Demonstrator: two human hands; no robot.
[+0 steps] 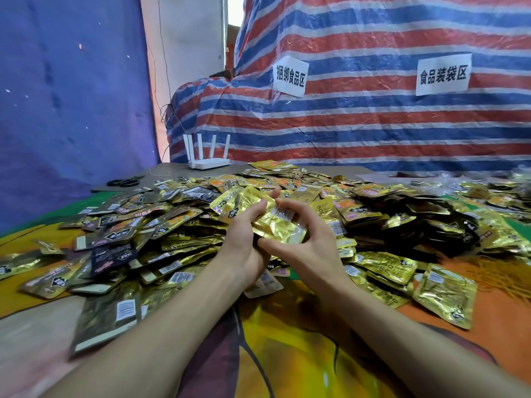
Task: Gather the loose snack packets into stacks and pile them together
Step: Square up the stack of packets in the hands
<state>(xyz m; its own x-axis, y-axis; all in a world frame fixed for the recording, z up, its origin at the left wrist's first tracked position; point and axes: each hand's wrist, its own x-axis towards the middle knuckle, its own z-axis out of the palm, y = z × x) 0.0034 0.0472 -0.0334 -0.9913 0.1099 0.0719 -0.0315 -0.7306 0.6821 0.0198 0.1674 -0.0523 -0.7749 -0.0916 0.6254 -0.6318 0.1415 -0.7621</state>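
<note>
Between both sets of fingers: gold stack (278,226), tilted, held just above the heap. Left hand (244,242) curls round its left edge; right hand (311,244) pinches its right side, thumb low, fingers on top. Packets (161,225) lie loose under and around the fingertips. Well beyond them, leftward: router (209,161), scissors (124,182).

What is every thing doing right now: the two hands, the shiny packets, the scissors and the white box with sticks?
left hand, grips the held packets from the left.
right hand, grips the held packets from the right.
held packets, bunched in a small stack between both hands.
loose packets, heaped unsorted and spread wide.
scissors, lying flat, no hand on them.
router, standing upright, antennas raised.
</note>
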